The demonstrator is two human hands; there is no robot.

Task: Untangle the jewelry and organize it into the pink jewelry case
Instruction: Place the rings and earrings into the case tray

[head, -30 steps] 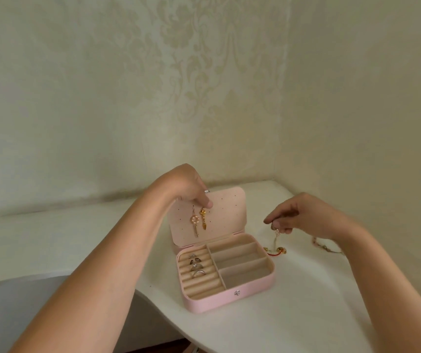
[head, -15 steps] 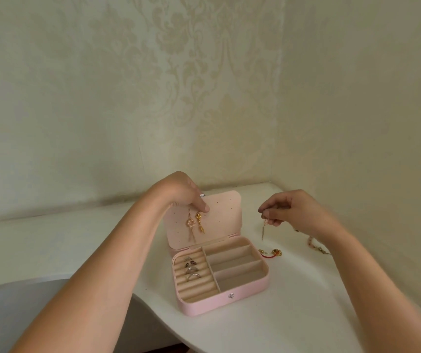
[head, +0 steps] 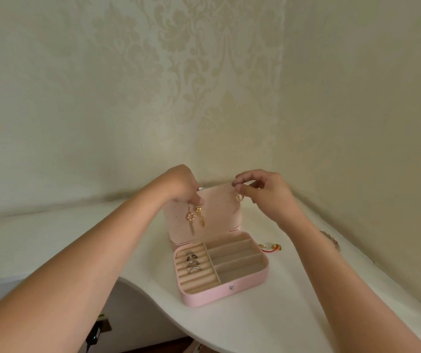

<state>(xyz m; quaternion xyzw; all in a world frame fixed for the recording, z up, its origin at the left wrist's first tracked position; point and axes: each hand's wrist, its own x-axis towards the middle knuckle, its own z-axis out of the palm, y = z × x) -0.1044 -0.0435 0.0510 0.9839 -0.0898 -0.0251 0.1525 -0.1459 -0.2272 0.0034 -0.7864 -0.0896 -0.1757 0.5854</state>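
Observation:
The pink jewelry case (head: 240, 285) stands open on the white table, its lid (head: 217, 212) upright. Two gold drop earrings (head: 194, 219) hang from the lid's left side. My left hand (head: 184, 186) grips the lid's top left corner, thumb on the inner face. My right hand (head: 263, 191) pinches a small pale earring (head: 239, 197) at the lid's top right corner. Three rings (head: 193, 262) sit in the ring rolls at the left of the case. The compartments at the right hold nothing.
A red-and-gold bracelet (head: 270, 247) lies on the table (head: 250, 324) right of the case. A beaded bracelet (head: 331, 242) shows partly behind my right forearm. Wallpapered walls meet in a corner just behind. The table's curved front edge runs at the lower left.
My right hand has risen and moved left with the earring, from beside the case to the lid's top right corner. My left hand stays on the lid.

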